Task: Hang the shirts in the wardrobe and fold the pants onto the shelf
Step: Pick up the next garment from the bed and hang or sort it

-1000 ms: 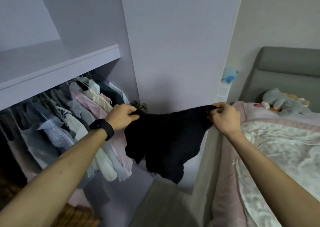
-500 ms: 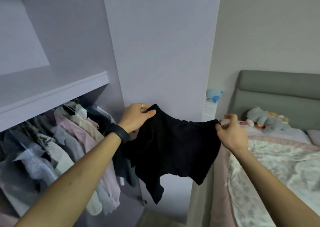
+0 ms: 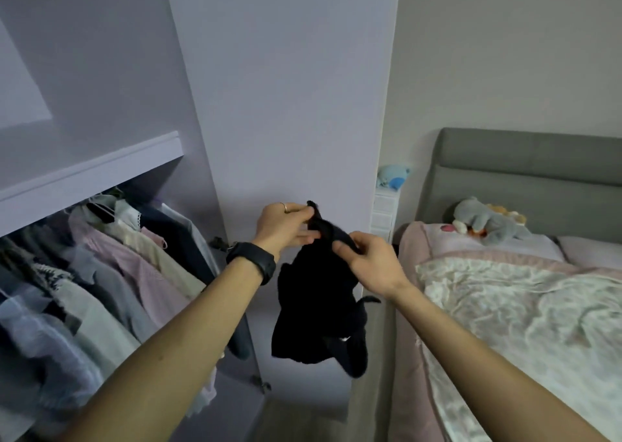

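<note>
I'm holding the pants (image 3: 319, 323) up in front of the wardrobe panel (image 3: 286, 105), left hand (image 3: 282, 229) and right hand (image 3: 368, 263) pinching the top edge, nearly touching (the rest is dangling bunched up). The shelf (image 3: 101, 172) is sitting up to my left.

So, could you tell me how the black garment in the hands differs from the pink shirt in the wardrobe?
The black garment is dark and bunched; the pink shirt is pale and hangs spread in a row of clothes under the shelf. The black garment is pinched at its top by the left hand and right hand; no hand touches the pink shirt. Both hang downward.
</note>
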`<action>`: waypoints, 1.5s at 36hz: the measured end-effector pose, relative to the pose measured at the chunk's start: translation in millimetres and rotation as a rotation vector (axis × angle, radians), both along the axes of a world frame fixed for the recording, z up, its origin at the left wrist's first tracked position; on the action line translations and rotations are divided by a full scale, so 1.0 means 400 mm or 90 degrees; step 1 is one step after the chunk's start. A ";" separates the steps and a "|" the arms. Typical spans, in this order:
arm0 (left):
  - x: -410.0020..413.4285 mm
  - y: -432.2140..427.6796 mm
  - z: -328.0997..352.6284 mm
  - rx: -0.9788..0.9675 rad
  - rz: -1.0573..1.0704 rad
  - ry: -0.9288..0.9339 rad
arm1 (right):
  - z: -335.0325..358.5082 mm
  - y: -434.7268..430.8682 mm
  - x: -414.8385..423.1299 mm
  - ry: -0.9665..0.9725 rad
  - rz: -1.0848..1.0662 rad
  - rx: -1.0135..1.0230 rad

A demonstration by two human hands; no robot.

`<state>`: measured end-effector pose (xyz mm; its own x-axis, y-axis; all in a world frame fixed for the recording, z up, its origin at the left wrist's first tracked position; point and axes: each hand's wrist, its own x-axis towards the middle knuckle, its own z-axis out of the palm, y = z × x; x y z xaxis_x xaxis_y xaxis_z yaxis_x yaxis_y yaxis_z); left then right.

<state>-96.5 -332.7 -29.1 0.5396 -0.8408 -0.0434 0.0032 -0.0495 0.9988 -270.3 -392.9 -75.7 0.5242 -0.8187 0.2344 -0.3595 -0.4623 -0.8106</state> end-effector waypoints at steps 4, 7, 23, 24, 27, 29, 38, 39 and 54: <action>0.008 0.048 -0.045 -0.025 -0.006 -0.096 | 0.026 -0.044 -0.003 -0.136 -0.056 0.154; -0.039 0.096 -0.129 -0.062 0.013 -0.264 | 0.044 -0.064 -0.010 -0.219 -0.045 0.291; -0.104 0.053 -0.189 -0.014 -0.066 -0.489 | 0.000 -0.106 -0.081 -0.009 -0.184 0.142; -0.094 0.042 -0.167 -0.016 -0.083 -0.450 | -0.013 -0.097 -0.092 0.076 -0.206 0.062; -0.062 0.012 -0.116 0.083 -0.179 -0.456 | -0.041 -0.040 -0.100 0.056 -0.196 -0.080; -0.048 -0.004 -0.094 0.125 -0.228 -0.451 | -0.041 -0.009 -0.093 0.012 -0.088 -0.185; 0.003 0.000 -0.081 0.119 -0.267 -0.408 | 0.001 -0.009 -0.017 0.164 0.105 -0.247; 0.011 0.007 -0.080 0.121 -0.275 -0.418 | 0.009 -0.012 -0.007 0.181 0.123 -0.236; 0.087 0.162 -0.343 0.208 0.026 -0.557 | 0.039 0.008 0.078 0.072 -0.010 -0.182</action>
<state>-61.7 -267.8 -166.2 0.5206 -0.8386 0.1606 -0.7357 -0.3450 0.5828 -239.3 -389.8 -60.0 0.5473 -0.7360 0.3984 -0.4486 -0.6599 -0.6028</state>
